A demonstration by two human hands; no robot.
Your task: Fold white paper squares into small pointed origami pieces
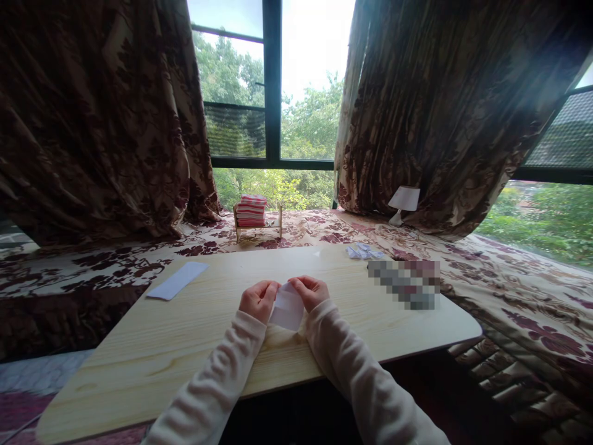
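Observation:
A small piece of white paper [287, 310] is held up between my two hands, just above the table near its front edge. My left hand [259, 299] pinches its upper left corner with thumb and fingers closed. At the upper right corner, my right hand [311, 292] grips the same paper, also closed. Some of the fingers are hidden behind the hands and the sheet. A longer white strip of paper [178, 281] lies flat on the table to the left. Toward the back right rests a small pile of folded white paper pieces [364, 251].
The pale wooden table [222, 278] has rounded corners. A blurred patch [407, 283] hides something at its right. Behind it, a padded window seat holds a small rack [273, 230] with folded red-and-white cloths [251, 211] and a white lamp [404, 199]. Dark patterned curtains [417, 111] flank the window.

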